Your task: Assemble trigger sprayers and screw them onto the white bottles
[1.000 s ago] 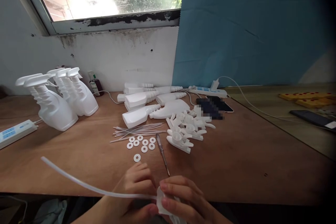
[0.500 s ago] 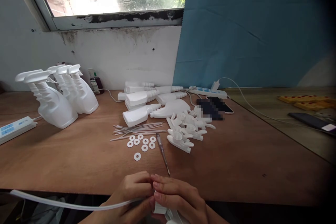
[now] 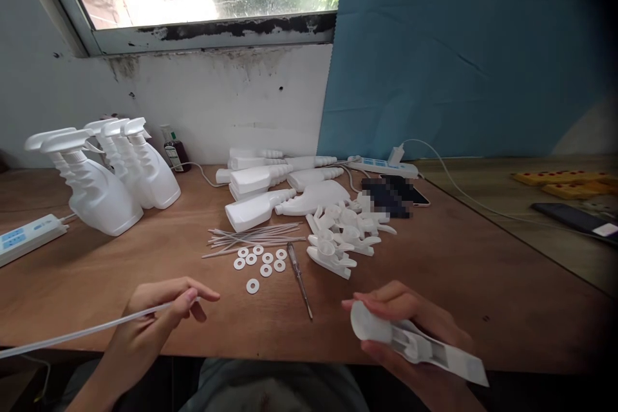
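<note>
Between the thumb and fingers of my left hand [image 3: 157,312] is a thin white plastic tube [image 3: 72,336], its long end reaching out to the left. My right hand [image 3: 420,328] grips a white spray trigger head [image 3: 429,351], with its round cap facing left. The two hands are well apart above the table's front edge. Ahead of them lie several white ring washers [image 3: 252,286], a screwdriver [image 3: 300,280] with a clear handle, a bundle of thin tubes [image 3: 251,236] and a pile of more trigger heads [image 3: 342,235].
White bottles [image 3: 261,209] lie stacked at the back middle. Assembled spray bottles [image 3: 103,196] stand at left, near a power strip [image 3: 31,235]. A small dark bottle [image 3: 174,151], another power strip [image 3: 383,167] and a phone [image 3: 574,220] are farther off.
My hands were together at the table's front edge. Now they have parted, the left moving left with the tube and the right moving right with the trigger head.
</note>
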{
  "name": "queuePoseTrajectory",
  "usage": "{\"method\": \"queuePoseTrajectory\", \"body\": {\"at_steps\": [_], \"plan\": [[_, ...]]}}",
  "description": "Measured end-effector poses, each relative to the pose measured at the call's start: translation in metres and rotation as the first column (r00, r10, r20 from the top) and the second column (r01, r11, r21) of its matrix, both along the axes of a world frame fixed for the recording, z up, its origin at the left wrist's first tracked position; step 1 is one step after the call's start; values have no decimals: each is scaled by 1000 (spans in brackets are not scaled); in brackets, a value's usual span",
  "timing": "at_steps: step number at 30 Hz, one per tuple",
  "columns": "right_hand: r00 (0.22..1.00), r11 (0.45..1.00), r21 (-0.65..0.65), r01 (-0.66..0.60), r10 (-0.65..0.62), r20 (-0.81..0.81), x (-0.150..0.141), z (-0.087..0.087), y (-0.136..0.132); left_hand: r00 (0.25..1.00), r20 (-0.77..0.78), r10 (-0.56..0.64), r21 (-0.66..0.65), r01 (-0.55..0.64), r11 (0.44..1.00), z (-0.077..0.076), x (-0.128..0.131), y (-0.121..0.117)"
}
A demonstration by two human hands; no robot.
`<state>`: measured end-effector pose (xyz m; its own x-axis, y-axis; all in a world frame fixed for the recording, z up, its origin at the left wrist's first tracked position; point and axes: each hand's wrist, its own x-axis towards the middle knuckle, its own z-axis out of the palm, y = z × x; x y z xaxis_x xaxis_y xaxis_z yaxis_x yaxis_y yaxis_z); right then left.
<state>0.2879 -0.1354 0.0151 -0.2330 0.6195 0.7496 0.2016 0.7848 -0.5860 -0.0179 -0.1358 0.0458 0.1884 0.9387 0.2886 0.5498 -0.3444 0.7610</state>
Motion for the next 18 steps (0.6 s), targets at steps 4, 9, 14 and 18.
{"method": "queuePoseTrajectory", "body": {"at_steps": [4,9,14,18], "plan": [[993,997,11,-78,77,87,-13,-8,5,886,-463,-38,-151,-37,988,4,-9,34],[980,991,51,-126,117,164,-30,-20,8,372,-928,-2,-84,-205,975,5,3,91],[984,994,-9,-111,111,138,-25,-26,10,289,-954,-84,-150,-212,966,10,18,133],[983,993,-39,-110,114,142,-25,-28,10,249,-959,-137,-196,-231,953,12,28,151]]}}
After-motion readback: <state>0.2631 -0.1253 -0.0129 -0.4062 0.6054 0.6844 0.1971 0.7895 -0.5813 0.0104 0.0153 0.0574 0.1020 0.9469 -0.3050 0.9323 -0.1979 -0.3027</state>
